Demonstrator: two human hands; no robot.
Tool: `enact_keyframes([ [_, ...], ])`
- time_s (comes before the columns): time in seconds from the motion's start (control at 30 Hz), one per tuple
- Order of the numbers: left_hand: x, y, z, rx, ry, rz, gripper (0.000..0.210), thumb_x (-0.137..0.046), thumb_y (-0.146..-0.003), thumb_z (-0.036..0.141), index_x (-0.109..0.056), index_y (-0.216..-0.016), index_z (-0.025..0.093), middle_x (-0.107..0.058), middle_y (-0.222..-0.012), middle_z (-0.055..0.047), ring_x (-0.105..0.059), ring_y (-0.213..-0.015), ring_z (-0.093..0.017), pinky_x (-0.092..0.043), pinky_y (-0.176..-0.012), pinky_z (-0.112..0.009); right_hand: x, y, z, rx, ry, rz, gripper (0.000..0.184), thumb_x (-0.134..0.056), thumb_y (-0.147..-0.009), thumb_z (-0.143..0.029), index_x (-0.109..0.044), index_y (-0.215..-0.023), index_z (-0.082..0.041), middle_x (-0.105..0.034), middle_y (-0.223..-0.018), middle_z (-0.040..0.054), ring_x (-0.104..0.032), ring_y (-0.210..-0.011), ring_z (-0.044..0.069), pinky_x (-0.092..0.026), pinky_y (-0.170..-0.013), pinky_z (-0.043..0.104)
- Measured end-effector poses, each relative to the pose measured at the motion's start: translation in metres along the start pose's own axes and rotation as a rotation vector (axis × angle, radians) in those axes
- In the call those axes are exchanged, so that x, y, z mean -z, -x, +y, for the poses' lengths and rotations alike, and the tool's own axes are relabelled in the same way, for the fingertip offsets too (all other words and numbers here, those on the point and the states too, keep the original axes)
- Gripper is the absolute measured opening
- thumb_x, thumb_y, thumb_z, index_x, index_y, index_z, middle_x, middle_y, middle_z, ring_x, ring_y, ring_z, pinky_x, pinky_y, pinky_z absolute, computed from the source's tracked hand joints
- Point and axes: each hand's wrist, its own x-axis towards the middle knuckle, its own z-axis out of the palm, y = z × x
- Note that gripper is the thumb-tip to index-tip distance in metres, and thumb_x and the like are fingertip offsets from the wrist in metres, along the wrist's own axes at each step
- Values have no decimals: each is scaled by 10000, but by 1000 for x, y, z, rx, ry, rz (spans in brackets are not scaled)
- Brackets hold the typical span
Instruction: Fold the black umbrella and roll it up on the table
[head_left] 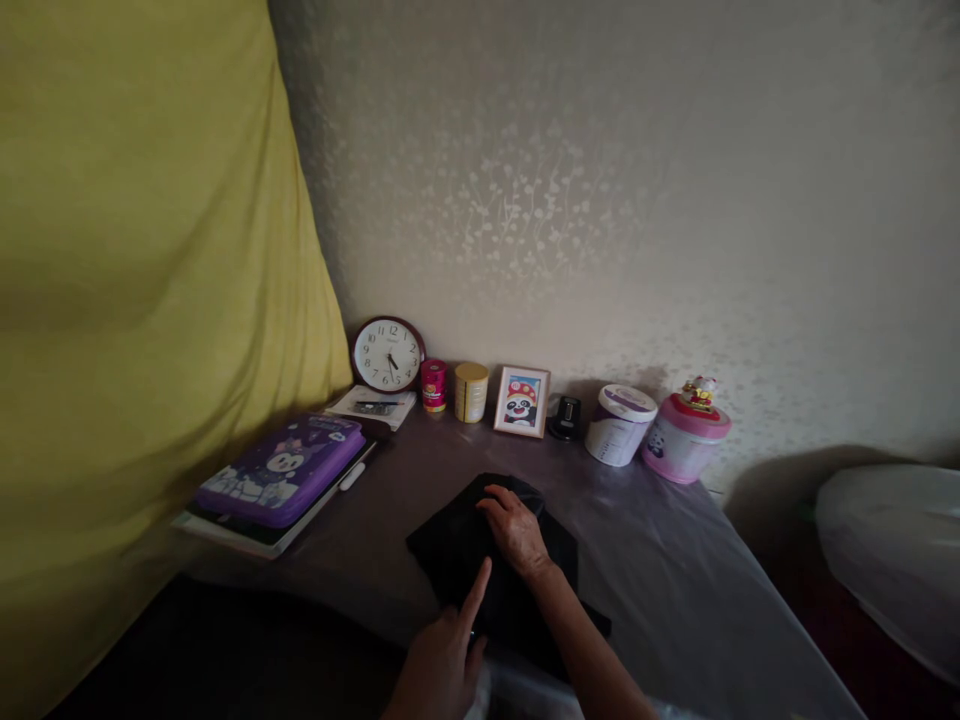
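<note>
A black cloth [450,540], perhaps a folded garment, lies bunched on the table in front of me. My right hand [516,530] is over its upper part, fingers curled together and closed on the fabric; the fingertips are partly hidden. Lower down, my left hand [448,645] rests at the near part of the cloth. Its index finger is stretched out across the fabric, the thumb apart from it, and the other fingers are mostly hidden. A ring-like glint shows on that hand.
The grey-covered table [660,580] carries a purple case [285,470] on books at left. Along the wall stand a clock [388,355], a pink can [433,386], a yellow can [471,392], a panda picture frame [522,402], a black object [566,418] and two tubs [619,428]. A yellow curtain [150,250] hangs left.
</note>
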Motion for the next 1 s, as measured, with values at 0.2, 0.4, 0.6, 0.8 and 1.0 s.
enact_keyframes([
  [0.2, -1, -2, -1, 6, -85, -18, 635, -340, -878, 221, -100, -1465, 249, -643, -1060, -81, -617, -964, -193, -436, -860, -287, 5, 3, -6, -23, -95, 72, 253, -413, -927, -210, -625, -1065, -207, -608, -1147, 80, -610, -1022, 179, -529, -889, 329],
  [0.4, -11, -3, -7, 12, -64, 11, 627, -317, -880, 227, -97, -1468, 219, -632, -1107, -87, -616, -953, -185, -433, -866, -274, 24, 37, -18, -17, -194, 120, 211, -422, -933, -209, -623, -996, -193, -641, -1066, 74, -610, -996, 165, -513, -901, 341],
  [0.6, -10, -3, -5, 28, -61, 7, 619, -292, -887, 238, -79, -1468, 216, -635, -1077, -96, -619, -944, -211, -443, -847, -307, 12, 43, 5, -1, -97, 69, 241, -413, -933, -192, -632, -1033, -192, -642, -1131, 81, -568, -1104, 204, -447, -966, 441],
  [0.8, -11, -3, -8, 11, -20, -2, 635, -300, -873, 239, -86, -1468, 182, -635, -1085, -118, -614, -964, -218, -440, -869, -315, -3, 17, 50, -70, 21, 103, 338, -335, -957, -239, -627, -1102, -152, -632, -1168, 117, -562, -1137, 231, -452, -953, 463],
  [1.0, -15, -3, -11, -4, 12, 3, 632, -272, -877, 256, -77, -1469, 153, -606, -1171, -137, -607, -988, -232, -439, -873, -331, 14, 26, 27, -52, -42, 158, 283, -396, -945, -253, -626, -1087, -167, -630, -1164, 106, -563, -1123, 212, -433, -980, 434],
])
